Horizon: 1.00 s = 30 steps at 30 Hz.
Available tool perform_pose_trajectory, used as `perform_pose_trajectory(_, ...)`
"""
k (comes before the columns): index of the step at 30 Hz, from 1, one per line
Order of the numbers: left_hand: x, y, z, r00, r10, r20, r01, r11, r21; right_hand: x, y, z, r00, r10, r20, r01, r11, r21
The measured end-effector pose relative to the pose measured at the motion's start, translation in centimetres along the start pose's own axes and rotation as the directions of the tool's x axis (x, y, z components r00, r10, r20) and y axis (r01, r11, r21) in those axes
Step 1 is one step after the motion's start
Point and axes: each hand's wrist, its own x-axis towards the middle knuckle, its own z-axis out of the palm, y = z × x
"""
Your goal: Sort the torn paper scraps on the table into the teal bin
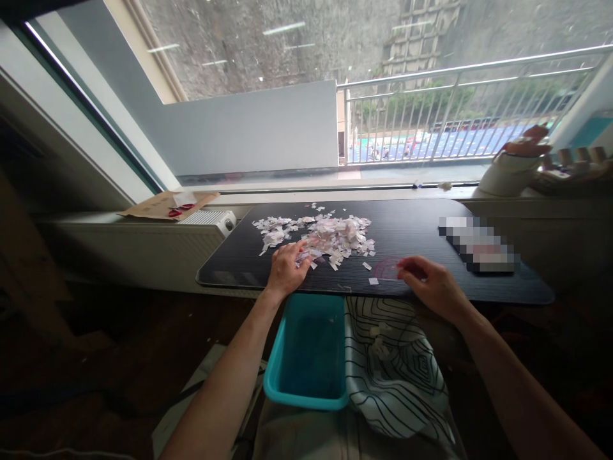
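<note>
A loose heap of small white and pinkish paper scraps (pixel 340 233) lies on the dark table (pixel 407 223). My left hand (pixel 288 267) rests at the near left edge of the heap, fingers loosely spread and touching the scraps. To the right of the heap, my right hand (pixel 431 284) pinches a thin see-through piece with pink curved lines, which looks like a clear protractor (pixel 387 268), close to the tabletop. A few single scraps lie beside it. Below the table edge, a turquoise plastic basin (pixel 272 377) sits at my lap.
A white cloth with black lines (pixel 397 390) lies beside the basin, with some scraps on it. A blurred-out dark flat object (pixel 479 246) is at the table's right. On the radiator (pixel 211 223) lies brown paper (pixel 148 206) with red scissors (pixel 179 211). A white pot (pixel 510 172) stands on the sill.
</note>
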Motion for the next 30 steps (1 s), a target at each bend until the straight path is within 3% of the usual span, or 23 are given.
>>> perform_pose_trajectory(3, 0.0, 0.0, 0.0, 1.000, 0.000, 0.001, 0.000, 1.000, -0.004, 1.0, 0.4, 0.9, 0.998, -0.040, -0.055, 0.041, 0.999, 0.003)
perform_pose_trajectory(6, -0.1, 0.0, -0.1, 1.000, -0.002, -0.001, 0.002, 1.000, -0.006, 1.5, 0.6, 1.4, 0.998, -0.053, -0.028, 0.052, 0.999, -0.014)
perform_pose_trajectory(13, 0.0, 0.0, 0.0, 1.000, -0.008, 0.016, 0.009, 1.000, -0.018, -0.6, 0.1, -0.7, 0.999, -0.010, 0.046, 0.010, 1.000, 0.002)
perform_pose_trajectory(17, 0.0, 0.1, -0.1, 1.000, -0.017, 0.016, 0.017, 1.000, -0.013, -0.8, 0.2, -0.5, 1.000, -0.027, -0.006, 0.027, 1.000, 0.005)
perform_pose_trajectory(22, 0.0, 0.2, -0.2, 1.000, -0.014, 0.019, 0.014, 1.000, -0.010, -1.6, 0.2, -0.4, 0.996, -0.041, 0.075, 0.040, 0.999, 0.021)
perform_pose_trajectory(30, 0.0, 0.2, -0.1, 1.000, -0.013, 0.010, 0.014, 1.000, -0.009, -2.8, 0.4, -1.0, 1.000, -0.002, 0.027, 0.001, 0.999, 0.050)
